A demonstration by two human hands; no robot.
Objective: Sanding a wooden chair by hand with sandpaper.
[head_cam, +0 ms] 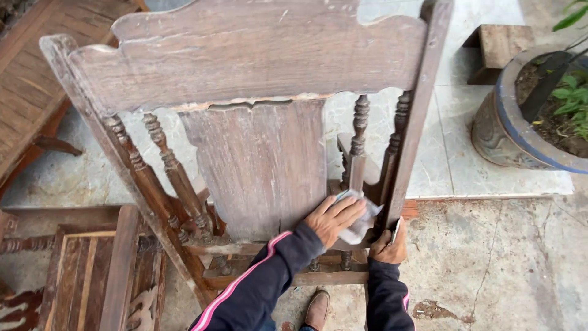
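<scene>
An old, worn wooden chair [257, 159] stands in front of me, its back toward the camera, with a wide centre slat and turned spindles on both sides. My left hand [334, 217] presses a crumpled grey-white sheet, likely sandpaper [362, 222], against the lower right of the centre slat, beside the right spindles. My right hand [389, 246] is closed around the chair's right post [411, 141] low down, with a thin white edge showing at its thumb. Both arms wear dark sleeves with pink stripes. A brown shoe [317, 309] shows below the chair.
A carved wooden furniture piece [92, 270] lies at the lower left, and a slatted wooden surface [30, 79] at the upper left. A large potted plant [539, 116] sits at the right on pale tiles, with a wooden block [499, 49] behind it. The concrete floor [502, 263] is cracked.
</scene>
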